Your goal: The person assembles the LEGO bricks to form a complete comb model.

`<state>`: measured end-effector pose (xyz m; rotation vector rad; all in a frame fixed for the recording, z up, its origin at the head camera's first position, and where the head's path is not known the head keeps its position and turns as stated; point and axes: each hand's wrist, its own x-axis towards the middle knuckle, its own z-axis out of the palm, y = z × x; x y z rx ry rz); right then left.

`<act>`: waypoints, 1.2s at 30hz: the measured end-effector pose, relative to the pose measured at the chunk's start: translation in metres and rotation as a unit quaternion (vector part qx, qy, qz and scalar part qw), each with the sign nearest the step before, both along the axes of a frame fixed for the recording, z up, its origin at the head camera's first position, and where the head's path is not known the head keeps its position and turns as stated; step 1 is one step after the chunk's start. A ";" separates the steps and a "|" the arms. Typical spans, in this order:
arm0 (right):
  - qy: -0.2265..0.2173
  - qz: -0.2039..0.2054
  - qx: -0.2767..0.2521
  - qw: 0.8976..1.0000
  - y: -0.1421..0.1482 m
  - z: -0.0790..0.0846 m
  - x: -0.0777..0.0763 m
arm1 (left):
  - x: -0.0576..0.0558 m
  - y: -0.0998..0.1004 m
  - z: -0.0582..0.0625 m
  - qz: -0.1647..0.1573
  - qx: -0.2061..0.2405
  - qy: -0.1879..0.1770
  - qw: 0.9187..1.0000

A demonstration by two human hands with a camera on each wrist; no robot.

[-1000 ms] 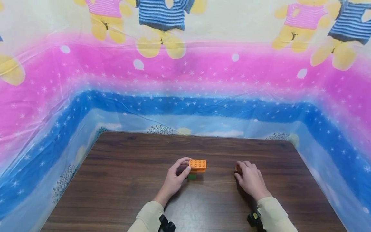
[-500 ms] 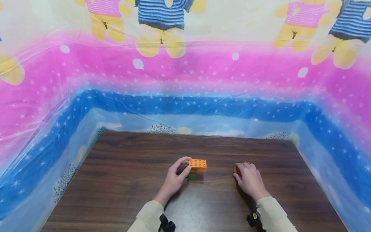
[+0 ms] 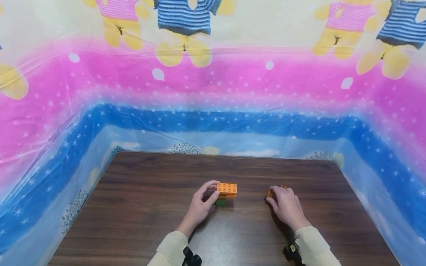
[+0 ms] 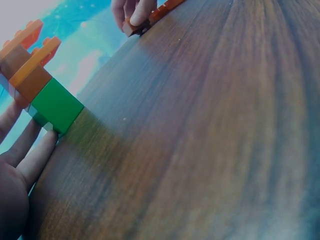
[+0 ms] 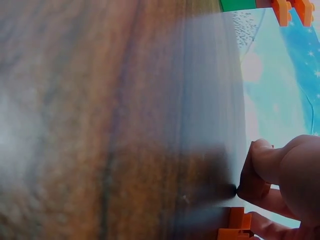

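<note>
My left hand (image 3: 199,204) grips the left end of a small stack of toy building bricks, thumb in front and fingers behind. An orange studded brick (image 3: 227,189) tops the stack, and a green brick (image 3: 220,202) stands on the table beneath. The left wrist view shows brown-orange layers (image 4: 36,89) between them. Off to the right, my right hand (image 3: 287,207) pinches a brown-orange brick (image 5: 252,180) low at the tabletop. A further orange piece (image 5: 235,227) lies close by it under the fingers; whether the two are joined I cannot tell.
The dark wooden table (image 3: 159,173) has rounded far corners. A printed cloth (image 3: 213,88) with pink and blue bands hangs round its back and sides. Black wrist cameras (image 3: 291,251) sit at both cuffs.
My right hand has slid slightly left with the brown-orange brick, and more orange now shows beyond its knuckles. The left hand and the stack have stayed put.
</note>
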<state>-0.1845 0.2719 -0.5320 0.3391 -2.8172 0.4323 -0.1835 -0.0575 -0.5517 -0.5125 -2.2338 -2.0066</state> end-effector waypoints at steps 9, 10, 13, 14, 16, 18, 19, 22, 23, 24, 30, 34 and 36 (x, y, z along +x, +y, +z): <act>-0.007 -0.004 -0.036 0.999 -0.001 0.004 0.001 | 0.002 0.004 0.002 0.017 0.001 -0.007 1.000; -0.010 -0.006 -0.044 0.999 -0.001 0.005 0.002 | 0.003 0.004 0.004 0.018 0.000 -0.008 1.000; -0.018 -0.012 -0.071 0.997 -0.002 0.007 0.002 | 0.008 0.005 0.014 0.018 0.004 -0.010 1.000; -0.018 -0.013 -0.080 0.997 -0.002 0.007 0.003 | 0.010 0.005 0.018 0.017 0.006 -0.011 1.000; -0.016 -0.009 -0.097 0.995 -0.003 0.008 0.002 | 0.013 0.005 0.025 0.014 0.013 -0.006 1.000; -0.010 -0.003 -0.110 0.994 -0.004 0.009 0.002 | 0.016 0.006 0.029 0.013 0.018 -0.004 1.000; -0.007 0.001 -0.116 0.993 -0.004 0.010 0.002 | 0.016 0.006 0.030 0.014 0.018 -0.004 1.000; -0.001 0.010 -0.135 0.991 -0.006 0.010 0.001 | 0.017 0.006 0.030 0.019 0.015 -0.006 1.000; 0.000 0.012 -0.141 0.990 -0.006 0.010 0.001 | 0.016 0.006 0.030 0.020 0.014 -0.008 1.000; 0.001 0.013 -0.146 0.989 -0.007 0.011 0.001 | 0.016 0.006 0.030 0.021 0.013 -0.010 1.000; 0.006 0.024 -0.169 0.985 -0.009 0.012 0.002 | 0.016 0.006 0.029 0.019 0.016 -0.009 1.000; 0.006 0.025 -0.173 0.985 -0.012 0.014 0.002 | 0.016 0.006 0.030 0.016 0.020 -0.006 1.000; 0.006 0.024 -0.173 0.985 -0.014 0.016 0.002 | 0.016 0.006 0.030 0.014 0.020 -0.005 1.000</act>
